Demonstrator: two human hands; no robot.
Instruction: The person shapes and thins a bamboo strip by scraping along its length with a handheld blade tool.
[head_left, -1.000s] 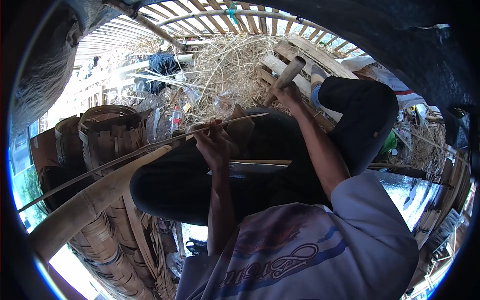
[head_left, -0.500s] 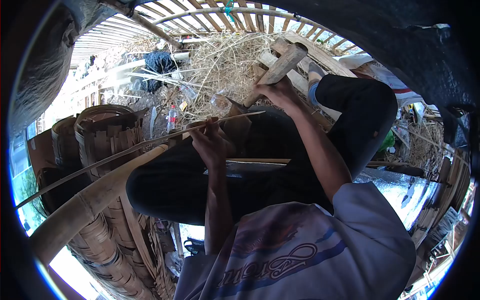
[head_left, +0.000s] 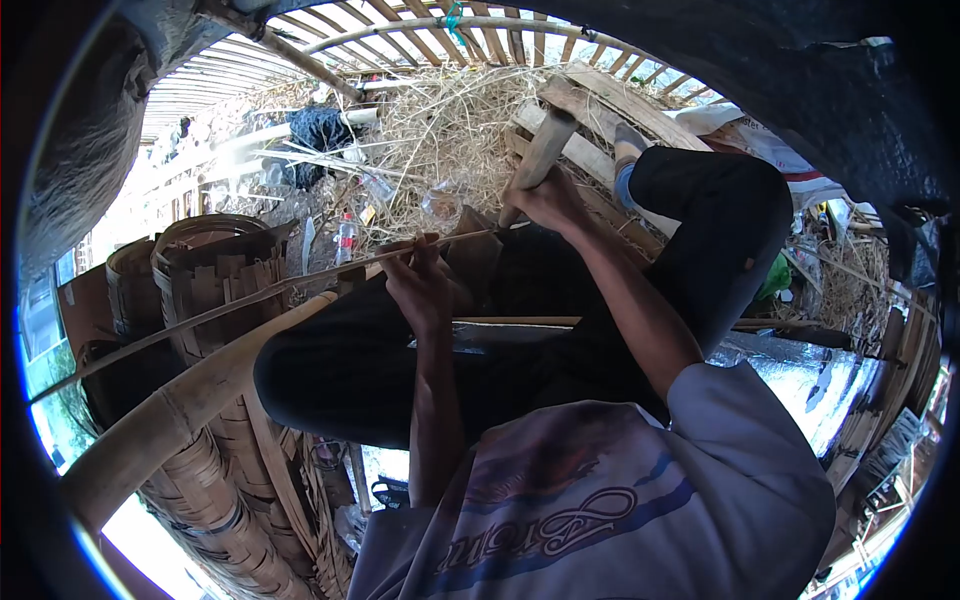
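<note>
My left hand (head_left: pixel 420 280) is closed round a long thin bamboo strip (head_left: pixel 270 290), which runs from the far left edge to just past my fingers. In my right hand (head_left: pixel 548 200) is a knife with a thick wooden handle (head_left: pixel 550 140), its butt pointing up and away from me. The lower end of the knife meets or nearly meets the strip's right end; its blade is hard to make out against the dark background. Both hands are above my crossed legs in black trousers (head_left: pixel 340 380).
A thick bamboo pole (head_left: pixel 190 400) slants past my left knee. Woven bamboo baskets (head_left: pixel 215 270) stand at the left. Ahead lie straw (head_left: pixel 450 120), a plastic bottle (head_left: pixel 346 236) and wooden planks (head_left: pixel 640 110), with a slatted fence (head_left: pixel 490 40) behind.
My right hand has shifted slightly left and down, and the knife's handle has tilted more upright. The strip's right end now appears shorter beyond my left hand, which has barely moved.
</note>
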